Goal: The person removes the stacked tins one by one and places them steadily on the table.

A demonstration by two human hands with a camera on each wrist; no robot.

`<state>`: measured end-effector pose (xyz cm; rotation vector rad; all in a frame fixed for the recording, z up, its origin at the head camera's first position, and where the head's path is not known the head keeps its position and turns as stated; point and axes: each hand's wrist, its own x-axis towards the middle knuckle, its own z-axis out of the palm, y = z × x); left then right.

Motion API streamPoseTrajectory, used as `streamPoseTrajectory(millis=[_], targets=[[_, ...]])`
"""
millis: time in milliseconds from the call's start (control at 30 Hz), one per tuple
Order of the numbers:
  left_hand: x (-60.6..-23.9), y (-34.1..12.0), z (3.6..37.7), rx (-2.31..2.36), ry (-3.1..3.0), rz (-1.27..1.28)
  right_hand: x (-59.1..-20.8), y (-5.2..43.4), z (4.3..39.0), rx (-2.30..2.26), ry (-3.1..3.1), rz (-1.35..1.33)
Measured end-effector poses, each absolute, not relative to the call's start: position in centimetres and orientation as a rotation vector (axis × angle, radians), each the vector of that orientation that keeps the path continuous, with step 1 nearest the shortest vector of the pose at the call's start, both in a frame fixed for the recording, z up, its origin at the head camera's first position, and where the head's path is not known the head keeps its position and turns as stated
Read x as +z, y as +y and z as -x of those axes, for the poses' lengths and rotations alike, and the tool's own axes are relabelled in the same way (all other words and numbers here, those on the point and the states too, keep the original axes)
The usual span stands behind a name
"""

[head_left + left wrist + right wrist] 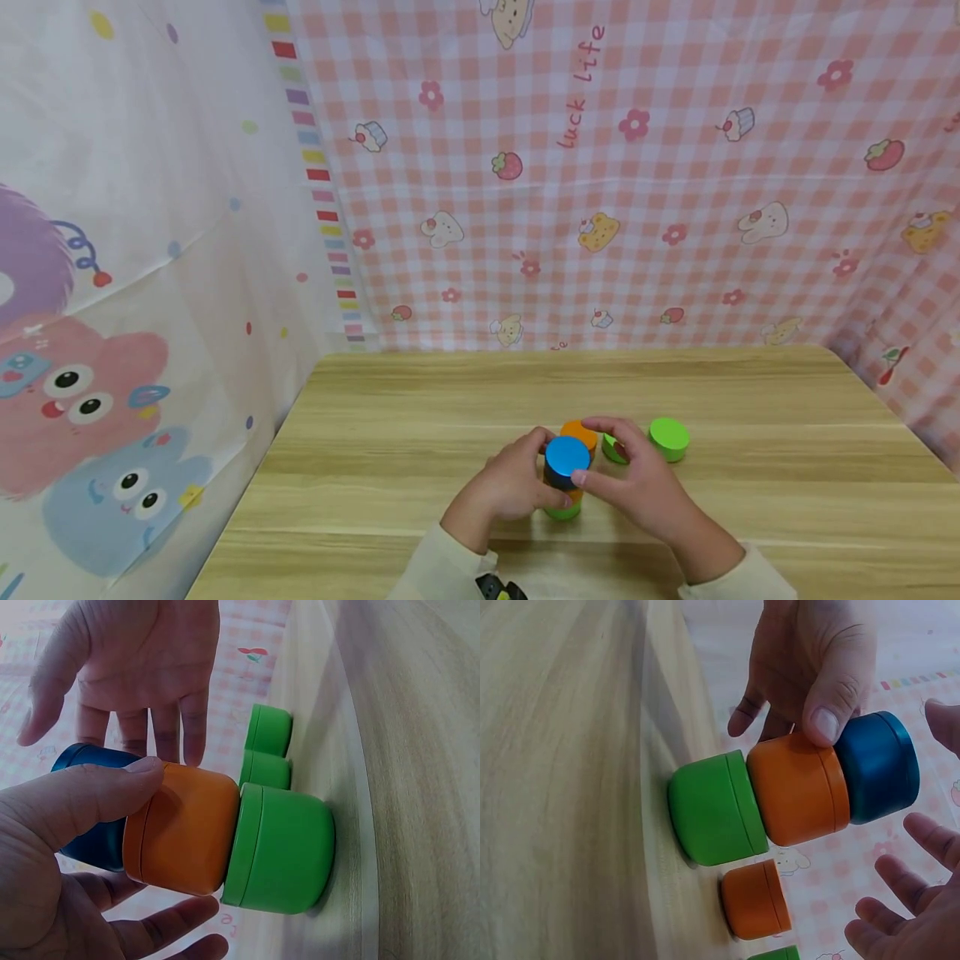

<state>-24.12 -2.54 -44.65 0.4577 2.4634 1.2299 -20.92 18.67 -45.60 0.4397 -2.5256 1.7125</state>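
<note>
"What is the count at this one table [420, 400]?"
"Three green jars [669, 437], two orange jars [576, 430] and one blue jar [567, 456], six in all."
"What else?"
"One left hand [513, 479], one right hand [647, 482]."

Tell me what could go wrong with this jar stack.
The blue jar could topple: it tops a three-jar stack, and the right hand isn't gripping it. A jerk of the left hand, on the middle orange jar, might tip the stack. A falling jar could hit the other orange jar nearby.
</note>
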Motion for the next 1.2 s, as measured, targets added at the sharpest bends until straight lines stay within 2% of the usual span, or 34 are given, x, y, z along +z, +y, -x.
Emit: streamPoseTrajectory(millis=[467,1200], targets=[[-44.66,-2.63,24.07,1.208,2.485,-0.527,-46.53,18.15,20.93,1.678,-2.497,-0.54],[-44.86,-2.63,24.25,1.163,2.51,-0.543,-46.32,17.7,20.77,1.672,-2.521,-0.526]])
